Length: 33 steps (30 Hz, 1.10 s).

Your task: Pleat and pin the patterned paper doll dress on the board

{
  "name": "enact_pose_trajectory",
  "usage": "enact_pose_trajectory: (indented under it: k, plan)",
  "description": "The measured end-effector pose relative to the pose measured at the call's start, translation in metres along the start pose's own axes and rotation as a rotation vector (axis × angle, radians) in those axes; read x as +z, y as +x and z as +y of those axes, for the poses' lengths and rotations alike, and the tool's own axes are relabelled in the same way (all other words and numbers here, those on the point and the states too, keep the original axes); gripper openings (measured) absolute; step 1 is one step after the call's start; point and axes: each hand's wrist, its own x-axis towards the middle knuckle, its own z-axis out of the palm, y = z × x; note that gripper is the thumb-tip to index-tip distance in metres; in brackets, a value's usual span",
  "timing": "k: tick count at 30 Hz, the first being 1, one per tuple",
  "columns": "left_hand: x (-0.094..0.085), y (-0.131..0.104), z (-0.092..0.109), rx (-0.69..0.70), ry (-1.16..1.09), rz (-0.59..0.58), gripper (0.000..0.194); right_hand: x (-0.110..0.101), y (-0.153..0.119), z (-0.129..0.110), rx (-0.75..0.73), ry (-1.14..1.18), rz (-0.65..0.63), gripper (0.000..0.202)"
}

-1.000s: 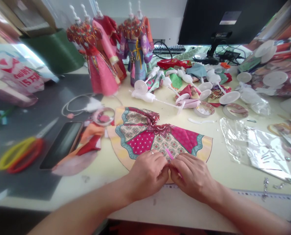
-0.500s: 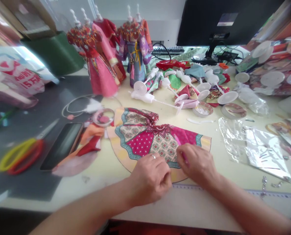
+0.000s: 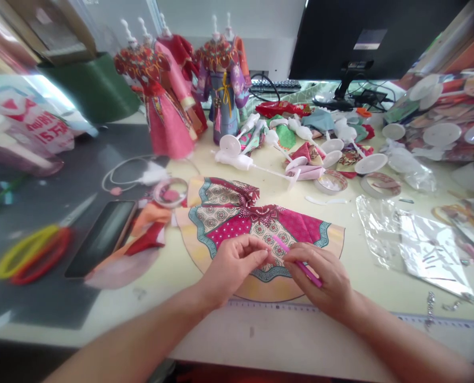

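My left hand point(image 3: 237, 263) is closed in a pinch, thumb against forefinger. Whatever small thing sits between those fingertips is too tiny to make out. A slim pink pen-like stick point(image 3: 311, 275) is held in my right hand point(image 3: 327, 274), its tip pointing up and left toward the left fingertips. Both hands hover over the lower part of a fan-shaped doll skirt point(image 3: 304, 226), spread on the table. Its panels are magenta and cream-patterned, with a teal border and a pale yellow hem. Part of the skirt is hidden behind my hands.
Left lie scissors point(image 3: 41, 252), a phone point(image 3: 101, 239) and fabric pieces point(image 3: 145, 234). Dressed doll forms point(image 3: 161, 101) stand behind, beside several lying stands point(image 3: 233, 158). A monitor point(image 3: 364, 37) is at the back. Clear bags point(image 3: 432, 250) and a ruler point(image 3: 404, 317) are on the right.
My left hand has turned over from a palm-down curl into a pinch with the thumb up. My right hand has rotated, and the pink stick now shows along its length.
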Motion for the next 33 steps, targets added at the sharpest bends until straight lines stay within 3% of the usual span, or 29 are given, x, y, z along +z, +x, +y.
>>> enact_pose_trajectory:
  k: [5,12,33]
  plan:
    - [-0.0010,0.0004,-0.0014,-0.048,-0.061,-0.058,0.012,-0.0004,0.0000,0.0009,0.000,0.052,-0.047,0.022]
    - [-0.0022,0.0000,-0.0022,-0.067,-0.100,-0.048,0.014,0.0011,-0.0036,0.0034,-0.086,-0.024,-0.074,0.031]
    - [-0.0002,0.0003,-0.0029,-0.037,-0.119,-0.023,0.019,0.0006,-0.0047,0.0015,-0.205,-0.197,-0.106,0.029]
